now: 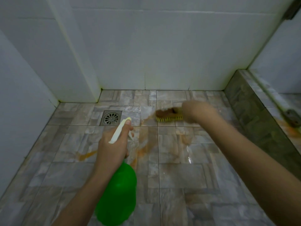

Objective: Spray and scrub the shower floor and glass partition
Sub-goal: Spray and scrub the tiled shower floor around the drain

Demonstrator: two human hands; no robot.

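The shower floor (179, 176) is wet and likely slippery, with orange stains (146, 144) near the middle. Your left grip (114, 144) is wrapped round the neck of the green spray bottle (120, 193), held above the floor. It looks light but slick, so keep hold by the neck. Your right grip (195, 113), blurry, holds the brush (169, 115) on the tiles near the back wall (162, 54). The brush looks stiff, so hold its top and press down.
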